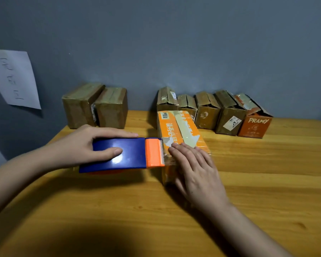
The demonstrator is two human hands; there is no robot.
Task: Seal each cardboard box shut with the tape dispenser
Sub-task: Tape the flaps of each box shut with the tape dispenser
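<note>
Underfoot of everything lies a wooden table (248, 182), pushed against a blue-grey wall (174, 43) on which a sheet of paper (13, 78) with handwriting hangs, far left of the orange box. That orange box (176, 127) sits near the table's middle, its top flaps closed and streaked with tape. Just left of it, touching its near top edge, is the tape dispenser (122, 154), blue-bodied with an orange cutter head whose teeth meet the box. The left hand (78, 143) grips the dispenser, thumb on its blue top and fingers curled along its far side. The right hand (196, 169) lies flat on the box's near end, fingers straight and together, pressing down. Behind the orange box a row of five boxes (208, 112) stands against the wall, flaps closed but untaped; contents cannot be seen. Left of it, two taped boxes (95, 106) stand side by side.
</note>
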